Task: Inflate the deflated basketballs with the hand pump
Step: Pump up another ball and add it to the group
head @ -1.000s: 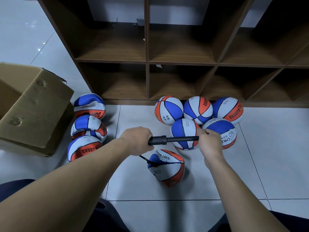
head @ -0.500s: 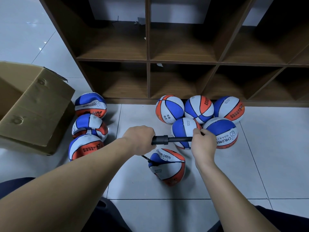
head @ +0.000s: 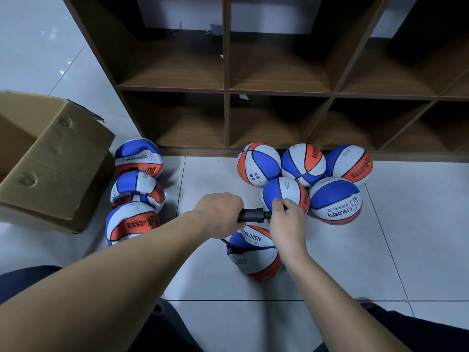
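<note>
A black hand pump [head: 253,215] lies level between my hands above a part-filled blue, white and orange basketball [head: 253,252] on the floor. My left hand [head: 220,214] grips the pump's barrel. My right hand [head: 288,221] is closed on the pump's handle, pushed in close to the barrel. A thin black hose [head: 232,247] runs from the pump down to the ball. Three flat, dented basketballs [head: 138,189] lie in a row at the left. Several round basketballs [head: 303,174] sit grouped at the right, against the shelf.
A brown wooden cubby shelf [head: 227,92] stands along the far side. An open cardboard box [head: 50,161] sits on the tiled floor at the left. My knees in dark trousers [head: 162,331] frame the bottom edge.
My right hand has pushed the pump handle leftward into the barrel, so the exposed rod has nearly vanished. My left hand and the ball stay put.
</note>
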